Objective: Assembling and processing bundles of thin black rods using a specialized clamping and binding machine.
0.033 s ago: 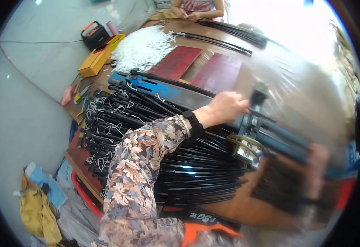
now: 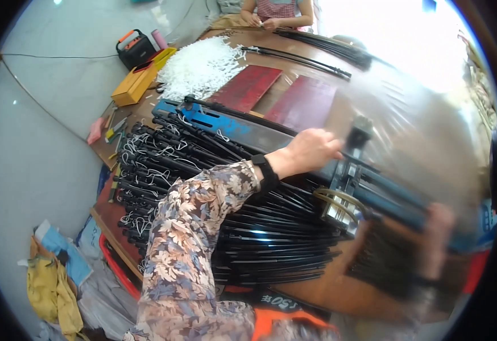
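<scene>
Lettering point(image 2: 281, 300), white, near black rods point(image 2: 265, 241)

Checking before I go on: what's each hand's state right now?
Left hand: closed, apparently holding the long black rod.
Right hand: too blurred to tell whether open, closed or holding anything.

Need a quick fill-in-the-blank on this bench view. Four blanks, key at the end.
1. The left hand has a ____ band at its wrist.
2. Beyond the black rods, the pile of small pieces is ____ in colour.
3. Beyond the left hand lie ____ flat reddish plates.
4. In the picture, the yellow box sits to the ____ of the pile of small pieces.

Missing words: black; white; two; left
</scene>
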Tool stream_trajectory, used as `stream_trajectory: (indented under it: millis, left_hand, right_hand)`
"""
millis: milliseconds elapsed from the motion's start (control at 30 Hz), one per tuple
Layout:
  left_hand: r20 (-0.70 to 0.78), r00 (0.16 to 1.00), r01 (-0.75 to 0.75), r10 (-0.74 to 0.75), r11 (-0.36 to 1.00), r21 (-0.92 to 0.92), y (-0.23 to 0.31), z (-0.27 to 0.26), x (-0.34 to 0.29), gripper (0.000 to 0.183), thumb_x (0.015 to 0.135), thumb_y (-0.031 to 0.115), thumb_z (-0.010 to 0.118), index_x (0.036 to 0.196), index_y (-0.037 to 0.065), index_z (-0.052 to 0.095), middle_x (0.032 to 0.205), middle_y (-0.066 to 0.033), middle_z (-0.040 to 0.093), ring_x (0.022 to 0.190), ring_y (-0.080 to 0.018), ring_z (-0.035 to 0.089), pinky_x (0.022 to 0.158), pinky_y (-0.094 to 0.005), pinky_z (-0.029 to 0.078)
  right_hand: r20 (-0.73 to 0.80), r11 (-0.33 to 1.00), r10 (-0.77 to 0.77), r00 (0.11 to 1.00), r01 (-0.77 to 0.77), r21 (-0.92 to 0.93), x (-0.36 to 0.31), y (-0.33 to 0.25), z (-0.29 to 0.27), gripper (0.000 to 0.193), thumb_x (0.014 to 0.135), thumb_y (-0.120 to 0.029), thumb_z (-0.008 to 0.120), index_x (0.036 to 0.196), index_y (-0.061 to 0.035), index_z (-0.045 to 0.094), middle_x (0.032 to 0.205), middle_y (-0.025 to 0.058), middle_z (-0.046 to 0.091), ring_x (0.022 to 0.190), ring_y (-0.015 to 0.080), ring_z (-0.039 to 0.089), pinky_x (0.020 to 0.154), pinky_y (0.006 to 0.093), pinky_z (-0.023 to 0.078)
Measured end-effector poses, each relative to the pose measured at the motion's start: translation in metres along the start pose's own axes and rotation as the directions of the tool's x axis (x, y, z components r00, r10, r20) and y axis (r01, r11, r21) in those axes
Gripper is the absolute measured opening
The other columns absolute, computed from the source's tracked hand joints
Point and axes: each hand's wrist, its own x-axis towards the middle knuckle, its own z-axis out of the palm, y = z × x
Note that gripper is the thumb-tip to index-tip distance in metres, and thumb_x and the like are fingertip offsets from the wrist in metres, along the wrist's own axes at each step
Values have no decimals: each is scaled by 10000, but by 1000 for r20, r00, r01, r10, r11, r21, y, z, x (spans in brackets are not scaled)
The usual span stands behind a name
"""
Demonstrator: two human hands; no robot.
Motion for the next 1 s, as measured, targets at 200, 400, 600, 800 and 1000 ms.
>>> stream_trajectory:
  millis: [200,400,600,800,1000]
  left_hand:
    - [-17,997,69,-70,997,-45,-5,-7,-28,210,912,217,679,768,72,634,751,-94,624,708,-286,629,680,-411,523]
    - [19,985,172,-172,975,-137,0,-7,-31,274,927,300,670,779,69,678,836,-115,682,791,-319,665,732,-432,529]
    - [173,957,236,-231,972,-7,-17,-34,-29,247,928,257,656,764,79,608,710,-128,674,673,-324,691,563,-451,529]
    - [247,925,312,-288,948,-62,-20,-38,-25,225,942,257,645,810,82,593,737,-142,655,722,-365,670,595,-469,508]
    - [238,923,320,-301,946,-45,-12,-41,-27,226,950,250,631,815,76,582,753,-125,644,739,-362,652,613,-461,499]
  right_hand:
    - [136,992,118,984,-123,32,-10,-17,18,141,976,-157,576,985,-45,662,928,137,669,905,342,647,783,441,503]
    - [75,997,48,996,-44,-58,-22,-26,6,188,1002,-146,553,1097,-50,683,1119,112,715,1178,314,634,1138,498,341]
    - [62,985,-51,997,40,171,53,-199,-56,272,922,-99,647,1187,-40,666,1075,110,718,1153,297,635,1034,472,358]
    - [124,949,35,992,-72,308,41,-229,-50,284,903,-142,684,1168,-39,676,936,77,699,952,256,634,870,430,370]
    - [202,797,87,976,-190,574,46,-250,-21,236,896,-61,669,1129,-22,659,916,127,664,899,298,616,787,396,428]
